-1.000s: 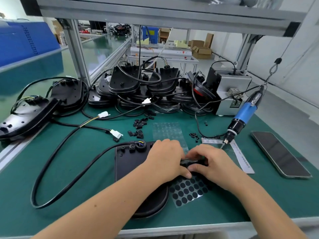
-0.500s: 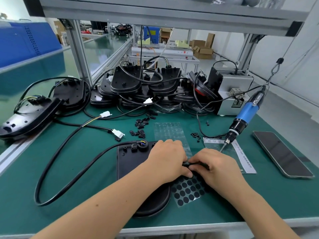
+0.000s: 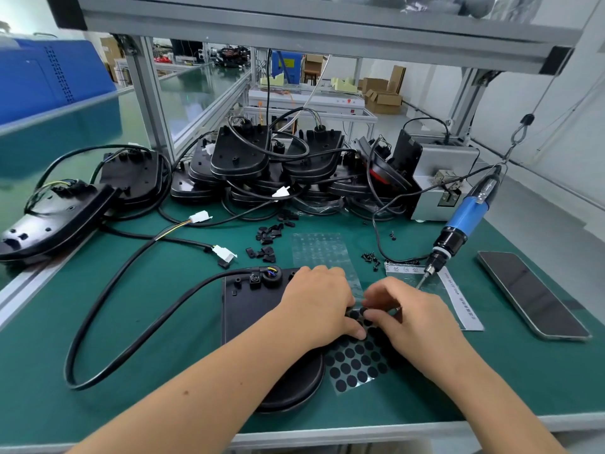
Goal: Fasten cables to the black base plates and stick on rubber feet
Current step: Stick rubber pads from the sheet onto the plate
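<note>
The sheet of rubber feet point(image 3: 355, 363) lies on the green mat point(image 3: 98, 322) just right of the black base plate point(image 3: 252, 316), its upper end under both hands. The right hand point(image 3: 415, 322) comes in from the lower right, palm down, fingers curled, thumb and forefinger pinching at a round black foot at the top of the sheet; whether that foot is lifted free cannot be told. The left hand point(image 3: 317, 306) reaches across the plate from the lower left, knuckles up, fingers bent, fingertips pressing the sheet's edge down beside the right thumb. The feet are flat matte black discs in neat rows on a clear glossy backing. The plate is smooth dark plastic, square at the far end and rounded at the near end, with a thick black cable point(image 3: 131, 329) fixed at its far corner and looping out to the left. Behind the hands lies a clear emptied sheet point(image 3: 319, 250), small black clips point(image 3: 266, 244) and a hanging blue screwdriver point(image 3: 458, 231).
</note>
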Demonstrator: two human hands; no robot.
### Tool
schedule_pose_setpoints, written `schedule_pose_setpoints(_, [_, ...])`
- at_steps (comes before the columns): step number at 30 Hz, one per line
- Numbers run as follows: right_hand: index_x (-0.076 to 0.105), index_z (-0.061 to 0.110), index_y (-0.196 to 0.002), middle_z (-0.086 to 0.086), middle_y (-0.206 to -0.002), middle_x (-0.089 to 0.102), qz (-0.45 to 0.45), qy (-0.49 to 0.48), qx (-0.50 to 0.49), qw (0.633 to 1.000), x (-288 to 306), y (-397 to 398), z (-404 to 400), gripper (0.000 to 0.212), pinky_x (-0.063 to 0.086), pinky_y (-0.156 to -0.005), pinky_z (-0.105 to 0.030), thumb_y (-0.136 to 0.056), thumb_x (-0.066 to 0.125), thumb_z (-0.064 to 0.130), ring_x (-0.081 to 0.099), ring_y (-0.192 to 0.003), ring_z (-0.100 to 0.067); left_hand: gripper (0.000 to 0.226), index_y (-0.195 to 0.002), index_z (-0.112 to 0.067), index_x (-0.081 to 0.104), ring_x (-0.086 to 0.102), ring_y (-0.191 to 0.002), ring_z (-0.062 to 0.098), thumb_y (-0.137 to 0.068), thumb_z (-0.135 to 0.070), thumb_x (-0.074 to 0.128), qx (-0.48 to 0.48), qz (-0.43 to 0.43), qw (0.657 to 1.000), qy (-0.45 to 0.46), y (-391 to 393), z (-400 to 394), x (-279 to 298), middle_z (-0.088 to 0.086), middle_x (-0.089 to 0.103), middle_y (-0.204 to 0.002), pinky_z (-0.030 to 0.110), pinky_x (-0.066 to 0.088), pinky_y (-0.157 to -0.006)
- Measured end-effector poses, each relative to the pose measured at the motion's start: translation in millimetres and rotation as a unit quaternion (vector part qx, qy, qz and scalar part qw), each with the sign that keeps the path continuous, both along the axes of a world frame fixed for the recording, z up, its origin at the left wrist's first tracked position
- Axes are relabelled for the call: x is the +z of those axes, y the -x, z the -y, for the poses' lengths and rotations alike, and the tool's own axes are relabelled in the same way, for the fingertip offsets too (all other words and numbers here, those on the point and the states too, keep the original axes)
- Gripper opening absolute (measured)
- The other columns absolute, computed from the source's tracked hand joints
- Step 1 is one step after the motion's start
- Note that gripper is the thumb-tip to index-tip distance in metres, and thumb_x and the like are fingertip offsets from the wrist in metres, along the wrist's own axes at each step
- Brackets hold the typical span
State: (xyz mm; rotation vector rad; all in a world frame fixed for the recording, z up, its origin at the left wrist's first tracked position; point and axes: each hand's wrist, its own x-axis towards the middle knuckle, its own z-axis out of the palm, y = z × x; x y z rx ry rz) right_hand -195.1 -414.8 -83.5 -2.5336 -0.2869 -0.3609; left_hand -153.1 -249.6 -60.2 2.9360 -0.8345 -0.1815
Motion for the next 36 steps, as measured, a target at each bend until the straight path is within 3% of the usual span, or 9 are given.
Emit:
schedule_pose_setpoints(4, [0.073, 0.023, -0.095, 0.012, -0.090, 0.070, 0.011, 0.064, 0.029, 0.997, 3.3, -3.5, -3.3, 0.015, 0.049, -0.078, -0.029, -0.081, 0.075, 0.017, 0.062, -0.090, -0.012, 0.058, -0.125, -0.026, 0.063, 0.046, -0.116, 0.023, -0.081, -0.063, 0.059, 0.002, 0.002, 1.000, 0.005, -1.1, 0.3, -0.3, 0.000, 0.051, -0.125, 0.037, 0.035, -0.098])
schedule_pose_setpoints(12, [0.065, 0.028, -0.079, 0.015, -0.076, 0.064, 0.032, 0.096, -0.016, 0.995, 5.2, -0.2, -10.0, 0.014, 0.038, -0.059, -0.025, -0.078, 0.077, 0.020, 0.053, -0.074, -0.008, 0.056, -0.120, -0.023, 0.065, 0.047, -0.113, 0.023, -0.081, -0.064, 0.059, 0.000, 0.019, 1.000, 0.007, -1.0, -0.2, -1.7, 0.001, 0.052, -0.123, 0.036, 0.036, -0.094])
schedule_pose_setpoints(16, [0.063, 0.029, -0.081, 0.016, -0.078, 0.061, 0.011, 0.096, -0.022, 0.995, 8.0, 1.9, -11.4, 0.010, 0.037, -0.061, -0.024, -0.083, 0.072, 0.025, 0.044, -0.071, -0.003, 0.058, -0.121, -0.022, 0.064, 0.047, -0.114, 0.022, -0.080, -0.064, 0.059, 0.000, 0.026, 1.000, 0.008, -0.4, 0.4, -2.2, 0.001, 0.052, -0.124, 0.036, 0.035, -0.094])
schedule_pose_setpoints(22, [0.060, 0.029, -0.082, 0.016, -0.090, 0.060, -0.001, 0.106, -0.012, 0.994, 13.7, 5.6, -11.0, 0.013, 0.044, -0.075, -0.027, -0.084, 0.072, 0.023, 0.052, -0.095, -0.007, 0.061, -0.121, -0.021, 0.064, 0.047, -0.114, 0.024, -0.079, -0.065, 0.059, -0.001, 0.021, 1.000, -0.003, -1.0, 1.0, -0.6, 0.001, 0.052, -0.123, 0.037, 0.037, -0.096])
schedule_pose_setpoints(24, [0.061, 0.027, -0.077, 0.014, -0.088, 0.060, -0.001, 0.048, -0.016, 0.999, 18.9, 5.8, -9.9, 0.016, 0.044, -0.078, -0.025, -0.083, 0.073, 0.019, 0.052, -0.092, -0.004, 0.064, -0.122, -0.018, 0.063, 0.048, -0.116, 0.025, -0.078, -0.064, 0.062, -0.008, 0.001, 1.000, -0.002, 1.9, -0.9, 4.1, 0.003, 0.053, -0.125, 0.039, 0.038, -0.099])
schedule_pose_setpoints(28, [0.065, 0.022, -0.067, 0.011, -0.063, 0.062, -0.100, -0.198, 0.016, 0.975, 39.6, 6.6, -9.2, 0.024, 0.040, -0.057, -0.011, -0.084, 0.071, 0.006, 0.053, -0.058, -0.003, 0.055, -0.134, -0.022, 0.055, 0.047, -0.128, 0.010, -0.086, -0.045, 0.065, -0.006, -0.042, 0.969, 0.245, 5.1, -31.2, 31.1, -0.004, 0.052, -0.141, 0.029, 0.034, -0.111])
schedule_pose_setpoints(32, [0.066, 0.020, -0.064, 0.008, -0.058, 0.053, -0.259, -0.313, 0.055, 0.912, 45.3, 4.9, -33.2, 0.024, 0.041, -0.053, -0.018, -0.086, 0.069, 0.011, 0.046, -0.052, -0.007, 0.025, -0.114, -0.023, 0.071, 0.062, -0.090, -0.011, -0.090, -0.026, 0.064, 0.143, 0.041, 0.863, 0.483, -1.4, -82.6, 45.2, -0.013, 0.072, -0.106, -0.001, 0.042, -0.080])
schedule_pose_setpoints(34, [0.065, 0.020, -0.062, 0.009, -0.056, 0.050, -0.305, -0.320, 0.060, 0.895, 44.4, 1.8, -52.8, 0.027, 0.039, -0.049, -0.017, -0.087, 0.069, 0.011, 0.042, -0.048, -0.004, 0.021, -0.108, -0.026, 0.073, 0.062, -0.085, -0.013, -0.091, -0.023, 0.061, 0.200, 0.007, 0.830, 0.521, -3.4, -97.9, 36.2, -0.018, 0.072, -0.100, 0.008, 0.047, -0.083])
schedule_pose_setpoints(36, [0.064, 0.019, -0.063, 0.008, -0.055, 0.050, -0.331, -0.318, 0.048, 0.887, 44.8, -3.9, -68.8, 0.026, 0.037, -0.047, -0.017, -0.087, 0.070, 0.010, 0.041, -0.047, -0.004, 0.022, -0.109, -0.023, 0.073, 0.062, -0.093, -0.005, -0.092, -0.020, 0.059, 0.216, -0.020, 0.831, 0.511, -4.0, -105.2, 24.2, -0.015, 0.071, -0.101, 0.022, 0.048, -0.092])
